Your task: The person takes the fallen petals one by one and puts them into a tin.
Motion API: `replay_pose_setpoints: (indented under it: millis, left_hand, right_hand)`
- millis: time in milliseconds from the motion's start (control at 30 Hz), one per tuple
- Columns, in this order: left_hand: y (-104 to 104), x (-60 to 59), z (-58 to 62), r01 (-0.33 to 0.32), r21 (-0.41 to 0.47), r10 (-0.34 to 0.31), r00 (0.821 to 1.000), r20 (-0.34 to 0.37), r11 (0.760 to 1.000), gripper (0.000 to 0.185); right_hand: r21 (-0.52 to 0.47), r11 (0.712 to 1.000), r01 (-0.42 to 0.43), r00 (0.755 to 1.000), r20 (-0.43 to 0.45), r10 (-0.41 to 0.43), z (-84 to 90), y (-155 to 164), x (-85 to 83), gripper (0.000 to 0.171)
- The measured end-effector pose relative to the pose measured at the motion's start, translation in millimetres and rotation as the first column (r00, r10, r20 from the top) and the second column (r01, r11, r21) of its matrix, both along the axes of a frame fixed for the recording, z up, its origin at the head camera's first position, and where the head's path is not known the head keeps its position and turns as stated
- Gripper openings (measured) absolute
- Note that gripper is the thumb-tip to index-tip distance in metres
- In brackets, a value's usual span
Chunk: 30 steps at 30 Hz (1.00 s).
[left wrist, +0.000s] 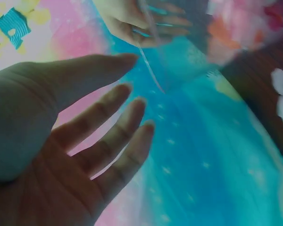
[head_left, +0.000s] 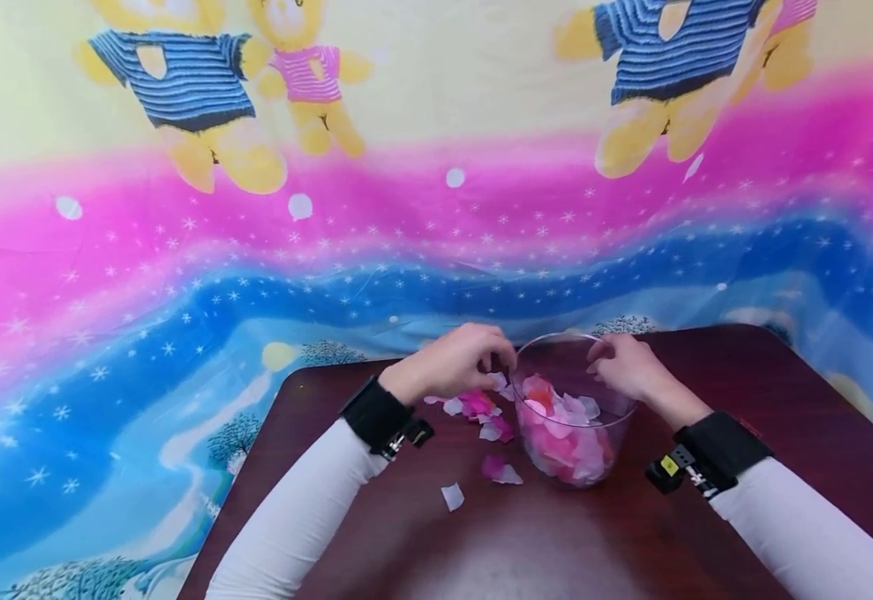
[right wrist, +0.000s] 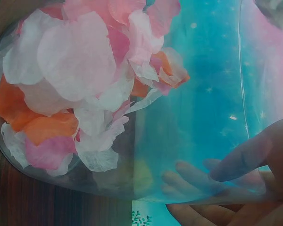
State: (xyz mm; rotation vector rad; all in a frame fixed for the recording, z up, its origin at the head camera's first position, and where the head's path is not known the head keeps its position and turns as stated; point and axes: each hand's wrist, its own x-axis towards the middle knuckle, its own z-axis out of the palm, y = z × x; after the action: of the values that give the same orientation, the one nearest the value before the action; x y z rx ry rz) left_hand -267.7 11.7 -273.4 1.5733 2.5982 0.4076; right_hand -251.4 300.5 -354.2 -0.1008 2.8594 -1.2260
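Note:
A clear, round, open-topped container (head_left: pixel 622 431) stands upright on the table, partly filled with pink, white and orange artificial petals (head_left: pixel 566 442). My right hand (head_left: pixel 629 365) grips its rim at the right, with the thumb inside and the fingers seen through the wall in the right wrist view. At the left side of the rim is my left hand (head_left: pixel 461 360). In the left wrist view its fingers (left wrist: pixel 125 146) are spread and hold nothing. Loose pink and white petals (head_left: pixel 477 406) lie on the table below it, left of the container.
The dark reddish-brown table (head_left: pixel 376 533) has rounded far corners. A pink and purple petal (head_left: pixel 493 466) and a single white petal (head_left: pixel 452 497) lie nearer its front. A printed cloth (head_left: pixel 436 217) with bears and snowflakes hangs behind it.

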Motion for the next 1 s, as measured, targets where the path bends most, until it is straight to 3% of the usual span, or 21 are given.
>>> replay_pose_setpoints:
  millis: [133,267,367,467,567,700,1000]
  left_hand:
    - [-22,5.2,-32.2,-0.016,-0.134,0.018,1.000,0.013,0.991,0.032]
    - [-38,15.9,-73.3,-0.080,-0.282,0.096,0.994,0.046,0.956,0.051]
    - [-46,25.2,-99.0,-0.126,-0.343,0.159,0.985,0.069,0.931,0.064]
    - [-49,31.1,-116.9,-0.151,-0.366,0.198,0.976,0.095,0.918,0.071]
    - [-48,32.3,-127.2,-0.157,-0.352,0.215,0.968,0.132,0.923,0.072]
    - [-41,30.3,-131.7,-0.157,-0.315,0.209,0.968,0.139,0.936,0.071]
    - [-14,29.7,-138.8,-0.068,-0.268,0.101,0.988,0.113,0.961,0.055]
  right_hand:
    - [0.005,1.000,0.004,1.000,0.000,-0.004,-0.3,4,1.6,0.028]
    - [0.007,1.000,0.010,1.000,-0.007,-0.010,0.7,5,1.7,0.030]
    - [0.006,1.000,0.005,1.000,-0.008,-0.005,0.7,4,1.3,0.030]
    - [0.007,1.000,0.003,1.000,-0.001,-0.003,0.3,3,1.4,0.030]
    - [0.011,1.000,0.006,1.000,-0.003,-0.006,0.6,3,1.4,0.030]
    - [0.010,1.000,0.009,1.000,-0.013,-0.008,1.9,3,0.9,0.030]
    - [-0.002,1.000,0.009,1.000,-0.009,-0.009,1.1,1,0.2,0.030]
